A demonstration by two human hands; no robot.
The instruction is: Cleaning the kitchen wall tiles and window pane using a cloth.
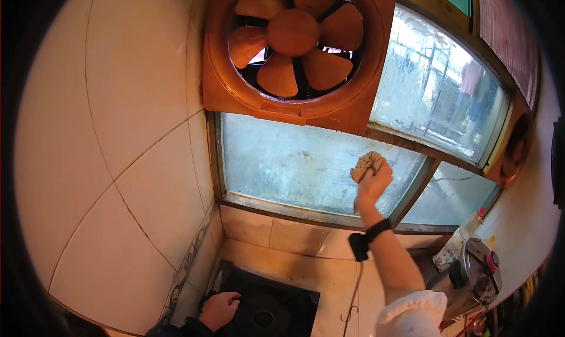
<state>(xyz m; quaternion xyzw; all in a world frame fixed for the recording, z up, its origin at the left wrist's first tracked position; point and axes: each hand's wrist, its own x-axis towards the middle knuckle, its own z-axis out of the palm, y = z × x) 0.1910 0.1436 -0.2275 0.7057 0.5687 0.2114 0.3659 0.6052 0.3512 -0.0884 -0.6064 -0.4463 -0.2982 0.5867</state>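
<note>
My right hand point(374, 184) grips a crumpled brown cloth point(366, 165) against the lower frosted window pane point(282, 165), towards its right side. The pane is streaked and stained. A black strap with a small box point(359, 246) sits around my right wrist, and a cable hangs from it. Down at the lower left, my left hand point(219, 310) is at the left side of a black gas stove point(287, 288). Its fingers are partly bent and partly hidden, and nothing shows in them.
An orange-brown exhaust fan point(293, 32) juts out above the pane. Tiled wall point(132, 160) closes off the left side. At the lower right stand a metal pressure cooker point(479, 270) and a clear bottle with a pink cap point(470, 224). A second fan point(514, 147) is at the far right.
</note>
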